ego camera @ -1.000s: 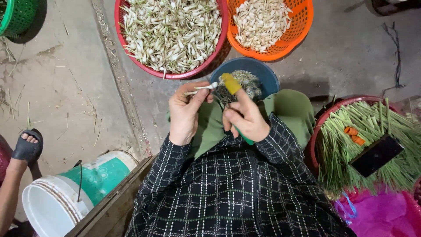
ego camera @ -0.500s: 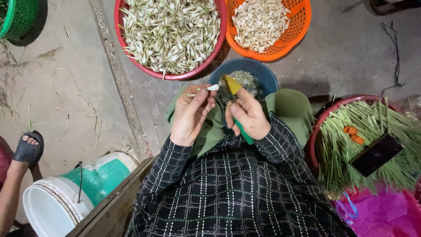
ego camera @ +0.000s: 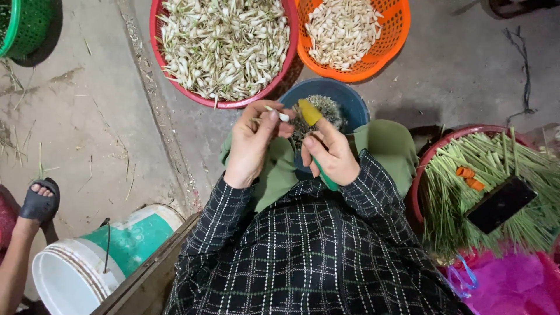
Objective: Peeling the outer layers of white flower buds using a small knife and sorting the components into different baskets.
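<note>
- Our left hand (ego camera: 252,146) forms the grip: thumb and fingertips are closed on a small white bulb (ego camera: 279,115), with a thin pale stalk end projecting to the left of the fingers.
- Our right hand (ego camera: 330,156) is clenched around a green-handled tool (ego camera: 324,175); its forefinger wears a yellow finger guard (ego camera: 309,112). The handle end shows below the palm. We cannot see the blade.
- The bulb lies at the tip of the left grip, just beside the yellow finger guard and directly above the blue bowl (ego camera: 350,99).
- The blue bowl holds a heap of fine, fibrous trimmings, which we judge to be cut-off waste.
- The red basket (ego camera: 227,102) ahead of us is heaped with bulbs that have stalk ends and roots attached. We judge this to be the unprocessed stock, and it is large.
- The orange basket (ego camera: 385,49) holds a thinner layer of clean white bulbs. We judge this to be the finished output.
- Status, as a judgement: a good portion is done, but the greater share remains, and the bulb in hand is not yet deposited.
- To our right, a second red basin (ego camera: 421,175) holds green stalks (ego camera: 501,169), two orange pieces (ego camera: 470,178) and a dark flat phone (ego camera: 500,204).
- To our left, on the floor, stand a white-and-green bucket (ego camera: 93,256) and another person's sandalled foot (ego camera: 39,201).
</note>
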